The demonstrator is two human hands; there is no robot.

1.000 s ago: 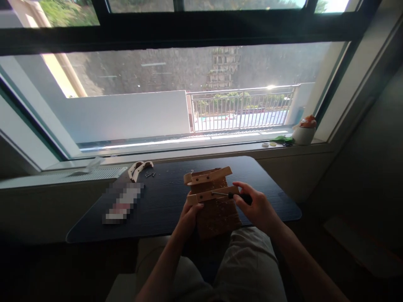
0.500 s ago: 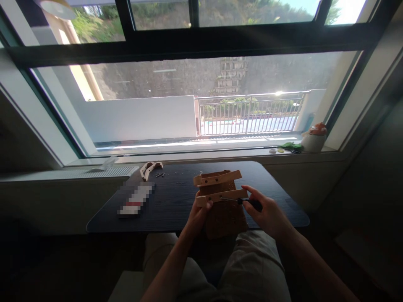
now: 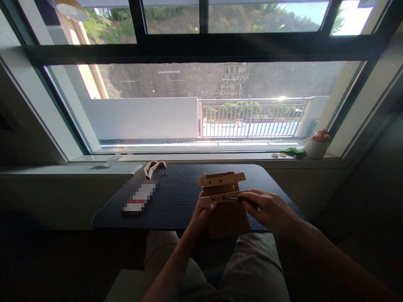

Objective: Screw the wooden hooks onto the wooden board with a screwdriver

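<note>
My left hand (image 3: 201, 214) grips the left end of the nearer pale wooden bar (image 3: 219, 197), its thumb on the front face by a dark hole. In my right hand (image 3: 269, 206) is a screwdriver (image 3: 231, 199) with a dark handle and a thin metal shaft. Its tip meets a hole in that bar. A second wooden bar (image 3: 231, 179), with two dark holes, lies farther back, roughly parallel. Both bars are against a brown, textured panel (image 3: 229, 220) that hangs over the table's near edge. How the panel joins the bars cannot be made out.
The dark table (image 3: 176, 209) stands under a wide window. Curved pale wooden pieces (image 3: 153, 167) and several small metal screws (image 3: 163, 173) lie at its back left. In front of them is a blurred-out flat item (image 3: 140, 199). A white pot (image 3: 315, 147) stands on the sill.
My right index finger, stretched toward the bar's end before, now lies closer along the screwdriver handle with the other fingers. My left hand keeps its hold. The whole view has shifted slightly.
</note>
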